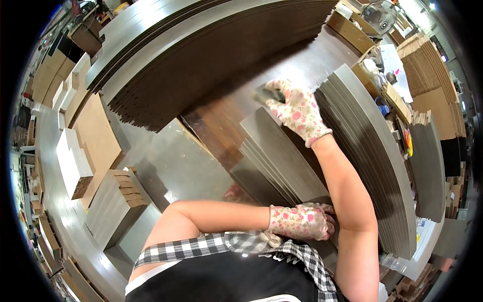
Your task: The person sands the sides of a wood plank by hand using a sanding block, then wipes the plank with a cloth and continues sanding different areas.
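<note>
My right hand [297,110], in a white glove with pink flowers, is closed round a small dark grey pad or folded cloth [269,94]; its exact kind I cannot make out. It is over the far end of a short stack of grey boards [282,151]. My left hand [304,221], gloved alike, lies at the near end of these boards with its fingers curled, partly behind my right forearm. What those fingers hold, if anything, is hidden. The boards rest on a brown wooden tabletop [209,123].
A tall stack of long grey panels [226,55] spans the far side. More long grey boards [362,151] stand to the right. Cardboard sheets [427,85] and a fan [380,17] are beyond. On the left are stacked white panels [75,161] and grey-topped boxes [115,201].
</note>
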A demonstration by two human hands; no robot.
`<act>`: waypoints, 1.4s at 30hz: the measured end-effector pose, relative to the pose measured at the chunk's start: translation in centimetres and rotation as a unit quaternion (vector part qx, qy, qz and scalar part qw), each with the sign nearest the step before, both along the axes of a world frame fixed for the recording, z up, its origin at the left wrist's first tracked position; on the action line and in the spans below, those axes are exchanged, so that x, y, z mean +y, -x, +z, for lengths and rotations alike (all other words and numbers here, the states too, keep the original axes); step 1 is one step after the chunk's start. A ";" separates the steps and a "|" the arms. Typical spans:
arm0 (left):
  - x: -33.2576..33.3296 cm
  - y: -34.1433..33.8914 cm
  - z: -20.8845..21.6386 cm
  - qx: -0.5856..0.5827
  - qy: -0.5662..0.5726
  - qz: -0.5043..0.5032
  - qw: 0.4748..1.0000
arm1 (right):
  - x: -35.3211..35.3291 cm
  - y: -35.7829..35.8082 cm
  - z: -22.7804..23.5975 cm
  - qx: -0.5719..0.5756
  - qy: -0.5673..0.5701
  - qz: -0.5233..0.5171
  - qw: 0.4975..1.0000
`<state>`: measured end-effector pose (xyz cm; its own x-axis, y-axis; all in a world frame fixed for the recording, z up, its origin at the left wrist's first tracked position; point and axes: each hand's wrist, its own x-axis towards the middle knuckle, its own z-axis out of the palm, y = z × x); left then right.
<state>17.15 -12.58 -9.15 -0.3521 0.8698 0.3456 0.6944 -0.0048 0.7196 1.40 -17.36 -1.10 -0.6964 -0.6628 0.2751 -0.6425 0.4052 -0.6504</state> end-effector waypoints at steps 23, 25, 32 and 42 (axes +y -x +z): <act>4.1 -1.1 -4.2 0.080 -0.129 0.119 0.981 | -0.4 0.8 -0.2 0.140 -0.043 0.027 0.989; 1.6 -0.5 -2.6 -0.048 -0.251 0.033 0.966 | 0.0 -0.2 0.5 0.030 -0.021 0.010 0.999; -0.6 0.6 0.1 -0.072 -0.052 -0.067 0.994 | 10.7 -3.8 -1.4 -0.048 -0.017 0.003 0.999; -2.5 1.5 2.3 0.008 -0.035 -0.104 0.994 | 19.2 -10.3 1.1 -0.085 -0.054 -0.148 0.984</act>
<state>15.61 -15.08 -6.86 -0.1607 0.8970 0.4118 0.6845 -0.1993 0.7013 11.72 1.79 -0.04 -0.8929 -0.4437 0.0769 -0.3722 0.6310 -0.6806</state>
